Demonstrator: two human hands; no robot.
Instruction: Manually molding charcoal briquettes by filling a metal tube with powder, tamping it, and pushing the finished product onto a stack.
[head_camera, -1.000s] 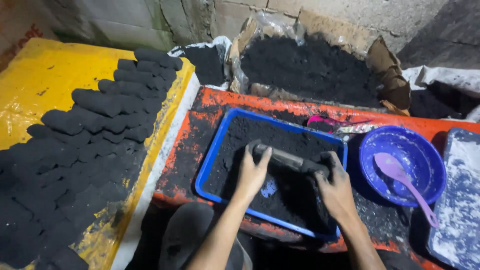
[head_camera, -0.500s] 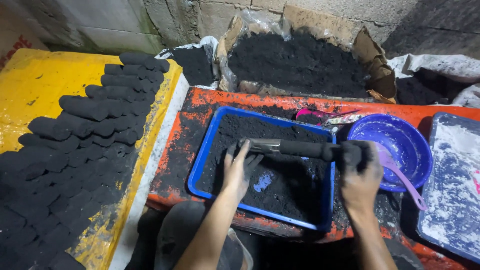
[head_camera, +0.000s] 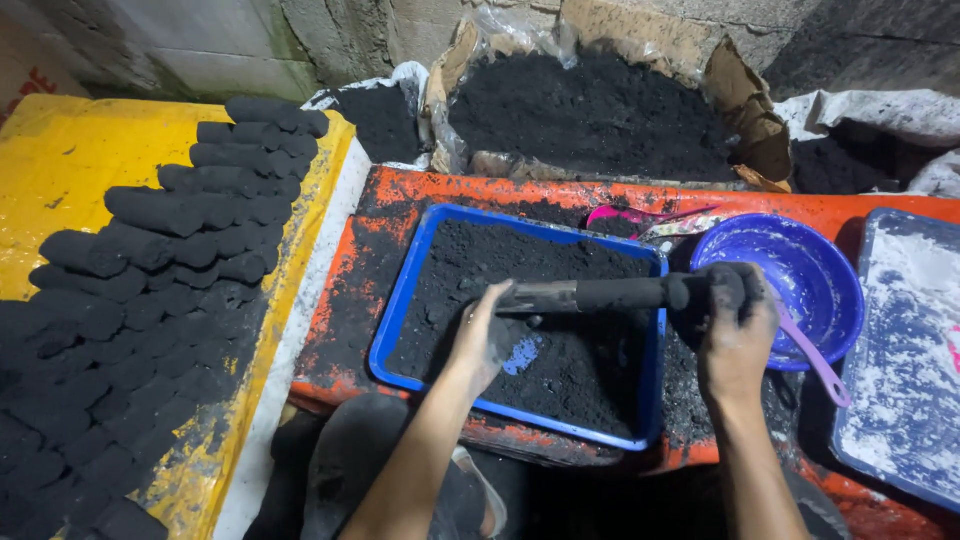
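Observation:
A dark metal tube with a plunger rod (head_camera: 610, 294) lies level above a blue tray (head_camera: 395, 315) of black charcoal powder. My right hand (head_camera: 735, 335) grips the tube's right end. At its left mouth, my left hand (head_camera: 487, 335) cups the opening, fingers blackened with powder. A bare blue patch of tray bottom shows just below the left hand. The tray rests on an orange surface (head_camera: 345, 265).
Several rows of black pressed cylinders (head_camera: 165, 270) lie on a yellow sheet (head_camera: 70, 170) at left. A torn cardboard box of black powder (head_camera: 590, 110) stands behind. A blue bowl (head_camera: 800, 275) with a purple spoon (head_camera: 815, 355) and a white-dusted tray (head_camera: 905, 350) lie at right.
The tube rose out of the powder and turned level. My right hand slid out to its right end, and my left hand moved to its left mouth.

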